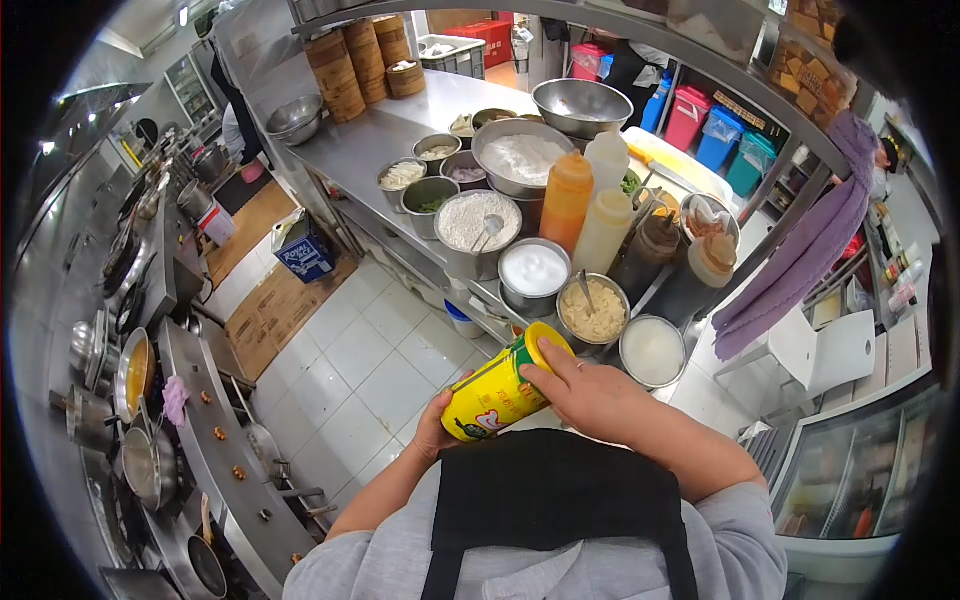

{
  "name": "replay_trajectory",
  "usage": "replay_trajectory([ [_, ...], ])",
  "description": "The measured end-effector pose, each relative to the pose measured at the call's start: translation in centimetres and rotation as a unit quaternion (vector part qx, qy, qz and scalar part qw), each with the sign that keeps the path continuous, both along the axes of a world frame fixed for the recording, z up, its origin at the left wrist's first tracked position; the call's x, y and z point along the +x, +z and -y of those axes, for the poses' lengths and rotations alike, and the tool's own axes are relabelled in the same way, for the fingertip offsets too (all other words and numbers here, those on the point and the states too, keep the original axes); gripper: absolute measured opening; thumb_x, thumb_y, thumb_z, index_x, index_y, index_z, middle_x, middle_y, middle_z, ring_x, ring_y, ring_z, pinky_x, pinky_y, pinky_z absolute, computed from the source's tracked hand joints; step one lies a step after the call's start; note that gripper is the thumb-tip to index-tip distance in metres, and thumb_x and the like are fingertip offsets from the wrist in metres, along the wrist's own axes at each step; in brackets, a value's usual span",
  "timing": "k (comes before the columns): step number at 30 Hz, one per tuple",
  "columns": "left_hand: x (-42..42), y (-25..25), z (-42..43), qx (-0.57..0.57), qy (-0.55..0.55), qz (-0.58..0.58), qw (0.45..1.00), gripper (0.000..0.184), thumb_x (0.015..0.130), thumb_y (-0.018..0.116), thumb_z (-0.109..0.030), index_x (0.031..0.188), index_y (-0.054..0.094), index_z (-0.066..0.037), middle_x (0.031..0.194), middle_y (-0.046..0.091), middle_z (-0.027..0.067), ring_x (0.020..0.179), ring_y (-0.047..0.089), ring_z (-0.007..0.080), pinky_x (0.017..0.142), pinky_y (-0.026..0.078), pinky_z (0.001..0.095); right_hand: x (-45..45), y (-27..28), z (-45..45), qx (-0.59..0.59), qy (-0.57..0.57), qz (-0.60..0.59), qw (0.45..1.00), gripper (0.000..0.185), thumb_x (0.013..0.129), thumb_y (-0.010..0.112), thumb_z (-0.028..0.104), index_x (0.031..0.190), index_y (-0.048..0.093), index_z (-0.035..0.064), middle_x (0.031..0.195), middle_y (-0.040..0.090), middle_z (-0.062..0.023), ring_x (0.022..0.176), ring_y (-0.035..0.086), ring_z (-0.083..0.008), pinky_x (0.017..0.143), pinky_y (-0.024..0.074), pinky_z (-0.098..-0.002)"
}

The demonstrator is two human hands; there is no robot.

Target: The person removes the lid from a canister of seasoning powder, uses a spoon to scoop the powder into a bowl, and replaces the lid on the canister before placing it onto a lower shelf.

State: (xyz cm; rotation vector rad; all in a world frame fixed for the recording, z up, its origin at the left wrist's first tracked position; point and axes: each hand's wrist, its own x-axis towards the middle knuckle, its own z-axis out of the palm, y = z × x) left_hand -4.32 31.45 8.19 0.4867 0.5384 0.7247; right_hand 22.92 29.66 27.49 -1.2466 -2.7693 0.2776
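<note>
A yellow canister (490,398) with a green band and a yellow lid (551,339) is tilted in front of my black apron. My left hand (433,424) is wrapped round its lower end. At the upper end, my right hand (588,396) grips the canister by the lid, thumb and fingers against it; the lid looks seated. Just beyond stand a metal pot of pale yellow powder (598,322) with a spoon in it, a pot of white granules (653,351) and a pot of fine white powder (535,269).
Squeeze bottles (570,195) with orange, pale and dark contents crowd the steel counter (352,150). A flour bowl (463,218) holds a spoon. Bamboo steamers (335,75) are stacked at the back. A purple towel (800,250) hangs at right. Pans and a stove (215,390) line the left.
</note>
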Motion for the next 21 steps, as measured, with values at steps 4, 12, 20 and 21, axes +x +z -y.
replay_trajectory([
  [4, -1.2, -0.8, -0.3, 0.036, 0.029, -0.039, 0.998, 0.079, 0.085, 0.053, -0.059, 0.147, 0.035, -0.013, 0.139, 0.048, 0.0179, 0.119, 0.052, 0.0415, 0.093, 0.047, 0.0580, -0.2, 1.1, -0.5, -0.005, -0.044, -0.087, 0.995, 0.056, 0.080, 0.061, 0.005, 0.134, 0.046, 0.0091, 0.127, 0.054, -0.0230, 0.109, 0.060, -0.0376, 0.077, 0.0568, -0.0412],
  [12, -1.6, 0.3, -1.5, -0.020, 0.002, 0.076, 0.997, 0.080, 0.083, 0.052, -0.066, 0.140, 0.044, -0.010, 0.133, 0.054, 0.0193, 0.119, 0.055, 0.0390, 0.099, 0.044, 0.0557, 2.1, -1.6, -4.0, 0.107, -0.227, -0.442, 0.861, 0.037, 0.089, 0.053, 0.001, 0.126, 0.056, 0.0027, 0.113, 0.064, -0.0150, 0.103, 0.063, -0.0252, 0.091, 0.0474, -0.0317],
  [20, 1.4, 6.7, -1.7, 0.043, 0.063, -0.062, 0.995, 0.084, 0.082, 0.049, -0.070, 0.140, 0.045, -0.010, 0.140, 0.048, 0.0184, 0.126, 0.050, 0.0372, 0.105, 0.039, 0.0555, 0.0, -5.3, -3.6, -0.147, -0.220, -0.520, 0.812, 0.040, 0.094, 0.052, 0.003, 0.134, 0.048, 0.0011, 0.131, 0.053, -0.0084, 0.118, 0.052, -0.0151, 0.101, 0.0396, -0.0280],
  [21, 1.8, 7.9, -1.0, 0.093, 0.076, -0.161, 0.980, 0.085, 0.081, 0.048, -0.072, 0.139, 0.047, -0.010, 0.139, 0.050, 0.0183, 0.125, 0.050, 0.0366, 0.105, 0.039, 0.0550, -0.9, -5.3, -3.3, -0.171, -0.224, -0.506, 0.815, 0.041, 0.093, 0.056, 0.006, 0.133, 0.050, 0.0045, 0.126, 0.057, -0.0095, 0.112, 0.055, -0.0159, 0.098, 0.0419, -0.0281],
])
